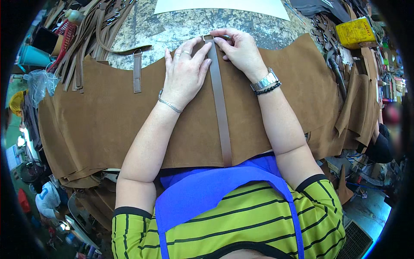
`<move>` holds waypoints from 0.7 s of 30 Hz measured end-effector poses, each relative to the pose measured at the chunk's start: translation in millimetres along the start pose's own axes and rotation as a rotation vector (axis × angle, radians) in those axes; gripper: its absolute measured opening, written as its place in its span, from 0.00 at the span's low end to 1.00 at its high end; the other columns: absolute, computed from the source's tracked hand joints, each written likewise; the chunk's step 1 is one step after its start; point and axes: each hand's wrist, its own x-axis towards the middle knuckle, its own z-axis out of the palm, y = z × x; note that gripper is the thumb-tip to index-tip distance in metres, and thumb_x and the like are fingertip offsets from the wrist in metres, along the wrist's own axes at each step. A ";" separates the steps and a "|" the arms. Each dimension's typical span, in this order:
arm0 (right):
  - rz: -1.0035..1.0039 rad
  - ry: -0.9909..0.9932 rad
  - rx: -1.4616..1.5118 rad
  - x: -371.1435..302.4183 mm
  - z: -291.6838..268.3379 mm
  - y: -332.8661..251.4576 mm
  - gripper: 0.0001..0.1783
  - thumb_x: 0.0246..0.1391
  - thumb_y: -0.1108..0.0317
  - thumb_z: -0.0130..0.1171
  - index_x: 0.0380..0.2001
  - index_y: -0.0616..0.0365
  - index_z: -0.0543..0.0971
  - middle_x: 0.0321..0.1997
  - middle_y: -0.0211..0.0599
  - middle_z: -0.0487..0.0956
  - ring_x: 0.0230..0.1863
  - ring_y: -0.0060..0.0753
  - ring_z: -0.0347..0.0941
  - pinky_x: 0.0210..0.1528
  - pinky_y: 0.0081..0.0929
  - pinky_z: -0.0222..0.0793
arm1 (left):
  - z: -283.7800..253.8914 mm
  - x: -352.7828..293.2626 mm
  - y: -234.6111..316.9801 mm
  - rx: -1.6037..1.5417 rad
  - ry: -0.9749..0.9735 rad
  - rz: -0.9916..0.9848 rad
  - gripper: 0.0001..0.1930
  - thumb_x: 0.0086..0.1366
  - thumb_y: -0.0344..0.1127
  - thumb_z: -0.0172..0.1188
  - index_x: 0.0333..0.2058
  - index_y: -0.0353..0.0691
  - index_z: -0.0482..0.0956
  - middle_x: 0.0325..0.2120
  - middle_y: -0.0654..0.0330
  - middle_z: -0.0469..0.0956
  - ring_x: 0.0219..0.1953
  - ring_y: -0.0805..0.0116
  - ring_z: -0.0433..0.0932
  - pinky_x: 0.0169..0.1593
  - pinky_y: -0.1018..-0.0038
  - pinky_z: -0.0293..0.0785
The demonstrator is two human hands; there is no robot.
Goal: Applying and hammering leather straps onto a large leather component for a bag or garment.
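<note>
A long brown leather strap (pixel 220 103) runs up the middle of a large brown suede-like leather piece (pixel 108 116). A metal ring (pixel 208 38) sits at the strap's far end, by the leather's far edge. My left hand (pixel 185 75) lies on the leather left of the strap, fingers spread, the index fingertip against the strap beside the ring. From the right, my right hand (pixel 241 49) pinches at the ring with thumb and index finger; its other fingers curl underneath, partly hidden. A short strap tab (pixel 137 73) with a ring lies farther left on the leather.
Bundled leather straps (pixel 88 41) with metal fittings hang over the table's far left. A white sheet (pixel 224 7) lies on the worn tabletop (pixel 172 26) at the back. Far right are a yellow container (pixel 355 33) and more straps. A blue cup (pixel 34 55) stands far left.
</note>
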 end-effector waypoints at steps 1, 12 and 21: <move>0.002 0.001 0.000 0.6 0.6 2.1 0.11 0.54 0.71 0.56 0.41 0.59 0.80 0.35 0.33 0.82 0.28 0.17 0.73 0.33 0.18 0.72 | -0.3 0.2 0.3 0.009 -0.006 0.002 0.19 0.66 0.42 0.51 0.55 0.52 0.70 0.53 0.62 0.67 0.58 0.63 0.64 0.61 0.39 0.48; -0.442 0.125 -0.213 3.6 1.3 7.3 0.08 0.50 0.73 0.58 0.34 0.59 0.82 0.39 0.39 0.81 0.36 0.37 0.79 0.38 0.27 0.74 | 0.4 -0.5 2.2 0.039 -0.013 0.011 0.18 0.66 0.41 0.50 0.55 0.53 0.71 0.52 0.62 0.68 0.58 0.63 0.65 0.61 0.39 0.48; -0.277 0.143 -0.227 -2.1 -1.5 -0.2 0.11 0.50 0.71 0.59 0.39 0.56 0.80 0.32 0.36 0.82 0.24 0.23 0.74 0.31 0.22 0.73 | 1.7 -1.8 3.2 0.057 -0.015 0.019 0.19 0.66 0.42 0.49 0.55 0.53 0.70 0.53 0.64 0.67 0.59 0.64 0.63 0.61 0.38 0.48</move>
